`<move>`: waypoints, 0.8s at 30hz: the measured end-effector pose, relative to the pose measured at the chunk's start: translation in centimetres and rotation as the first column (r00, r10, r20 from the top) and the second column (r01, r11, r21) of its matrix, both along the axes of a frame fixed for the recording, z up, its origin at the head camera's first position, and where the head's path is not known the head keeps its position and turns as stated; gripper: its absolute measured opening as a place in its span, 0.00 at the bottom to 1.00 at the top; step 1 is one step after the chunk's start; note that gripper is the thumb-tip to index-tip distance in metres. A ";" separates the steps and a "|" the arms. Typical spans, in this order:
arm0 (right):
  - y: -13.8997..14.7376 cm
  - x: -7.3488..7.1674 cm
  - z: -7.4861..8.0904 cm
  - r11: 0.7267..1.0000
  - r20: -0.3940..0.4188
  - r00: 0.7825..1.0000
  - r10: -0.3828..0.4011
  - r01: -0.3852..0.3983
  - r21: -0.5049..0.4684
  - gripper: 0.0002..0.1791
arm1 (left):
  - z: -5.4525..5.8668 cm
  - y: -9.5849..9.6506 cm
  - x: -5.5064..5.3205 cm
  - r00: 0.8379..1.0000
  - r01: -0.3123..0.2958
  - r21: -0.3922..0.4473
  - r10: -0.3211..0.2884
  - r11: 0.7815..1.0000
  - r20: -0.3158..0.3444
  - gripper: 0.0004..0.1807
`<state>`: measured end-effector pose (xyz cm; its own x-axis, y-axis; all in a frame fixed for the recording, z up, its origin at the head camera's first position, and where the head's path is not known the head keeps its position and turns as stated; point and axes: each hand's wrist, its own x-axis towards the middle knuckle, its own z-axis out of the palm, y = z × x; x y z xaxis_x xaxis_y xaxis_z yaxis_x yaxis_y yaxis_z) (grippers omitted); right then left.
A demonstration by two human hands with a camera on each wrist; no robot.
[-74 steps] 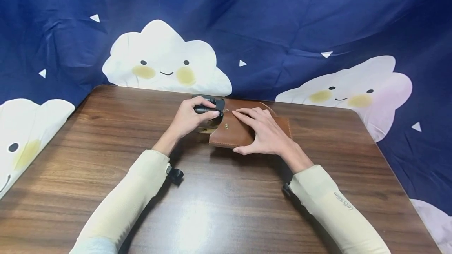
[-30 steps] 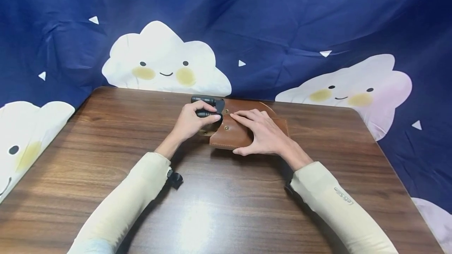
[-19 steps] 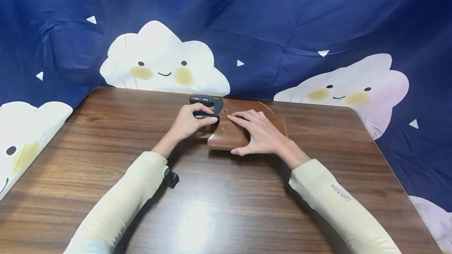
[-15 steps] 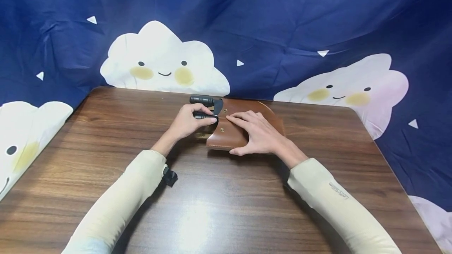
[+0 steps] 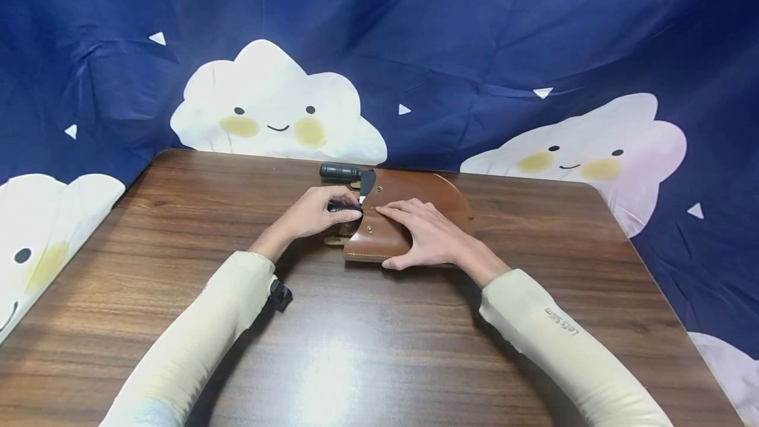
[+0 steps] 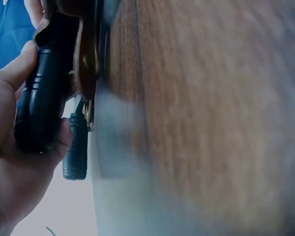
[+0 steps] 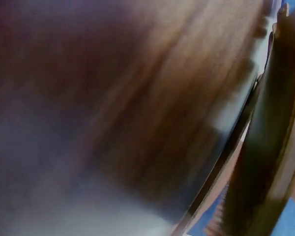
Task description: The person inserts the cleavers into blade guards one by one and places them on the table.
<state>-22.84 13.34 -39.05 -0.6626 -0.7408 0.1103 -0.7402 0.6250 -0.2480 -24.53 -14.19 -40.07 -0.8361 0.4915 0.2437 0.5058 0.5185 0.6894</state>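
A brown leather sheath (image 5: 409, 183) with brass studs lies near the table's far edge. Two black ribbed handles stick out of its left end. My left hand (image 5: 302, 216) holds the nearer handle (image 6: 44, 98) between thumb and fingers, right at the sheath's mouth; the palm covers part of it in the head view. Beyond it lies the farther handle (image 5: 339, 172), untouched, with a dark flat metal part (image 5: 367, 183) running into the leather. My right hand (image 5: 433, 236) rests spread on top of the sheath, thumb at the near edge.
Brass-studded straps (image 5: 337, 241) protrude from the sheath's left end beside the handles. The wooden table (image 5: 379, 348) extends toward me on both sides. Behind its far edge hangs a blue curtain (image 5: 445, 31) with white clouds.
The sheath and both hands have shifted slightly left and toward me. My left hand has come down off the farther handle, which shows more now, and stays on the nearer one.
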 end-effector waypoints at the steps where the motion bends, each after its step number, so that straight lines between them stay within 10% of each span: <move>1: 0.0 0.0 0.0 1.000 0.007 1.000 0.001 -0.001 0.002 0.58 | 0.0 0.0 0.0 1.000 0.014 -0.017 -0.014 1.000 -0.005 0.12; 11: 0.1 0.5 -0.1 0.999 0.047 0.999 -0.015 0.014 0.033 0.58 | 0.2 -0.1 -0.4 0.994 0.089 -0.208 -0.099 0.974 -0.038 0.15; 24: 0.0 0.9 -0.4 0.993 0.044 0.999 -0.020 0.015 0.114 0.62 | 0.5 -0.4 -0.3 0.999 0.030 -0.295 -0.032 0.955 -0.002 0.20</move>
<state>-21.97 13.30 -39.42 -0.6778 -0.7353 -0.0041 -0.7187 0.6636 -0.2076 -24.78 -14.56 -39.60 -0.8184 0.5677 0.0892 0.5286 0.6827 0.5046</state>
